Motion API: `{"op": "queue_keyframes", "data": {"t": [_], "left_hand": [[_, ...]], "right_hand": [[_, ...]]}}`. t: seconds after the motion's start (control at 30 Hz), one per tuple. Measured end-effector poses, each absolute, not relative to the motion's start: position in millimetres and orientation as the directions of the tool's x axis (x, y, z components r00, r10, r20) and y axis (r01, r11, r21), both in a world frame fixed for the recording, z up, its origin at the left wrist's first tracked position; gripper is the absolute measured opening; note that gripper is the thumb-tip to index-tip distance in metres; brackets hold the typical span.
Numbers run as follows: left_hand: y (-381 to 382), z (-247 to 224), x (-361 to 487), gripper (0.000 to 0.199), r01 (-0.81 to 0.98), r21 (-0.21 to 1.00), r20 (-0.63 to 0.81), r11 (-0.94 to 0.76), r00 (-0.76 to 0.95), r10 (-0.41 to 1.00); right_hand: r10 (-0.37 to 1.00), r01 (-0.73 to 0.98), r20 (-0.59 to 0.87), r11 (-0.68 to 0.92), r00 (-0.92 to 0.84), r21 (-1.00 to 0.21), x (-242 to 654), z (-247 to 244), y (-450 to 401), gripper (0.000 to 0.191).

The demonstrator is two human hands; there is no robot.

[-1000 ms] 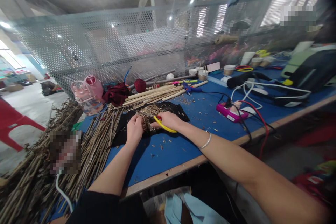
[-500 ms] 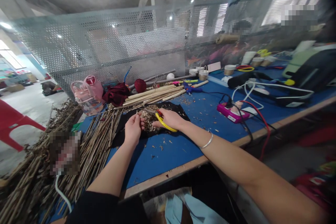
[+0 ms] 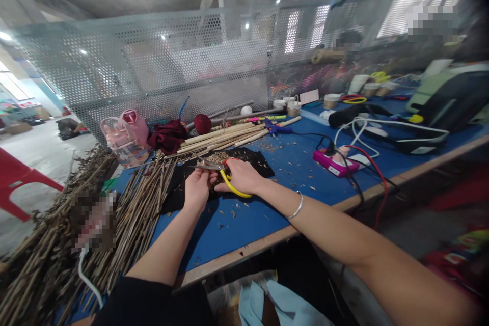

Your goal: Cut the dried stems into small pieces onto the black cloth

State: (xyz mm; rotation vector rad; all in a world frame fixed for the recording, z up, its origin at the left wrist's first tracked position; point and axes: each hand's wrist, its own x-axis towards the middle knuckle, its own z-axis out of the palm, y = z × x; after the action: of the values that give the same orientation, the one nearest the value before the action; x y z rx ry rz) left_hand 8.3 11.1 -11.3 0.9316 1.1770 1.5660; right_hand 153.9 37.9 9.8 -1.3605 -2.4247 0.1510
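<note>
My right hand (image 3: 242,175) is closed around the yellow-handled scissors (image 3: 236,191), whose blades point left, across the fingertips of my left hand. My left hand (image 3: 197,188) is closed in a pinch, just left of the scissors; what its fingers hold is too small to make out. Beneath both hands lies a black cloth (image 3: 173,196) on the blue tabletop (image 3: 229,234). A heap of small dry cuttings (image 3: 219,156) lies on this cloth, partly hidden by my hands, with more bits scattered over the table.
Bundled dry stalks (image 3: 133,214) lie at the left. Behind the cloth are pale sticks (image 3: 214,137), dark red fabric (image 3: 167,136) and a blue glue gun (image 3: 277,129). A pink water bottle (image 3: 130,137) stands back left. A purple power strip (image 3: 336,163) with cables sits right.
The scissors have swung left, so their blades now lie over my left fingertips. My right hand has shifted slightly left and my left hand slightly right, bringing them closer.
</note>
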Motion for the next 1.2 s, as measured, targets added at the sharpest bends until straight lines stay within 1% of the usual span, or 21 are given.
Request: {"op": "queue_keyframes", "data": {"t": [0.1,0.23,0.33,0.47,0.53,0.6,0.7,0.8,0.9,1.03,1.2], "left_hand": [[11,-15,8,0.023,-0.168,0.980,0.066,-0.110,-0.245,0.967],[10,-15,7,0.028,-0.140,0.985,0.074,-0.104,-0.209,0.975],[9,-12,6,0.029,-0.136,0.983,0.089,-0.121,-0.226,0.970],[8,-9,5,0.029,-0.073,0.989,0.108,-0.130,-0.259,0.960],[7,-9,4,0.027,-0.002,0.992,0.124,-0.129,-0.272,0.954],[6,-7,4,0.027,0.137,0.982,0.164,-0.129,-0.288,0.943],[1,-5,5,0.026,0.379,0.916,0.252,-0.133,-0.284,0.925],[-3,-4,7,0.028,0.526,0.837,0.337,-0.150,-0.281,0.899],[-5,-3,8,0.028,0.591,0.787,0.401,-0.177,-0.272,0.875],[-4,-5,7,0.027,0.654,0.728,0.460,-0.205,-0.244,0.854],[-2,-5,5,0.028,0.707,0.683,0.465,-0.185,-0.226,0.856]], "right_hand": [[0.831,0.797,0.277,0.547,-0.482,-0.257,154,8,38,0.071],[0.847,0.801,0.250,0.528,-0.470,-0.283,154,6,38,0.069],[0.856,0.806,0.251,0.513,-0.453,-0.294,154,7,39,0.066],[0.867,0.811,0.228,0.496,-0.443,-0.310,153,8,38,0.061],[0.869,0.812,0.218,0.493,-0.444,-0.313,152,8,37,0.062],[0.862,0.801,0.231,0.505,-0.451,-0.320,151,8,35,0.065],[0.840,0.782,0.270,0.538,-0.470,-0.314,151,7,34,0.071],[0.827,0.785,0.298,0.553,-0.477,-0.279,151,6,34,0.073],[0.821,0.783,0.297,0.562,-0.488,-0.265,151,5,35,0.073],[0.854,0.809,0.218,0.518,-0.472,-0.279,151,3,37,0.073],[0.870,0.828,0.179,0.493,-0.460,-0.268,151,3,38,0.072]]}}
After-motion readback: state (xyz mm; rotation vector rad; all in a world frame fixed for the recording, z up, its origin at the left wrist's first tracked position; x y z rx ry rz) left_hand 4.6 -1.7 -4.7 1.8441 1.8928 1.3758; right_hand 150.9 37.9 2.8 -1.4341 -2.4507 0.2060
